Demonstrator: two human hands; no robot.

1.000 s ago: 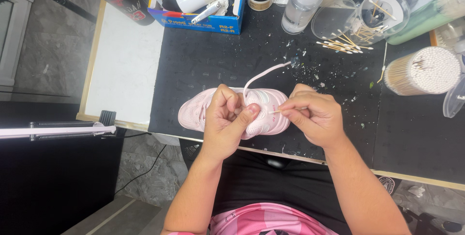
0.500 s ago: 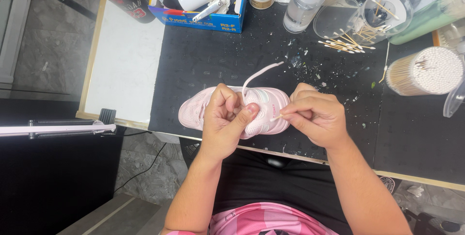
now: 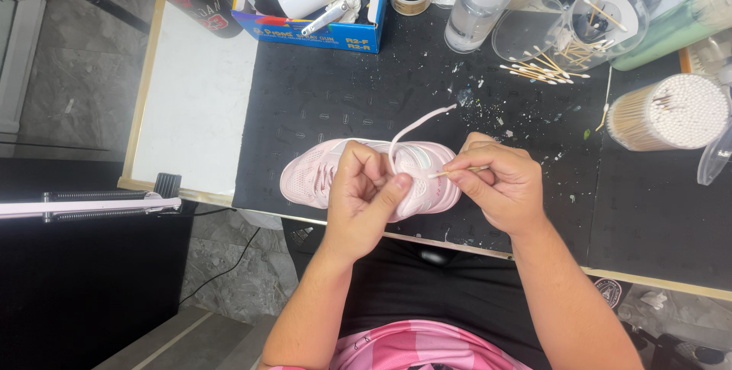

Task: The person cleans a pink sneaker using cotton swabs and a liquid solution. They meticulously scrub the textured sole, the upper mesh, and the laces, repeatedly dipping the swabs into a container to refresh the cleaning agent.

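Observation:
A small pink shoe (image 3: pixel 316 173) lies on its side on a black work mat (image 3: pixel 351 88), toe to the left. My left hand (image 3: pixel 366 191) grips the shoe's middle, thumb pressed on its upper. My right hand (image 3: pixel 496 183) pinches a thin cotton swab (image 3: pixel 450 172), its tip touching the shoe near the heel end. A loose pink lace (image 3: pixel 418 122) curls up from the shoe toward the back of the mat.
Plastic bottles (image 3: pixel 476 4), a blue box (image 3: pixel 320 31) with a white bottle and jars line the back edge. Loose swabs (image 3: pixel 545 69) lie beside a clear tub; a round tub of cotton swabs (image 3: pixel 671 111) stands right. A white board (image 3: pixel 194 103) lies left of the mat.
My hands and the shoe stay in nearly the same place; the swab tip shifts slightly against the shoe.

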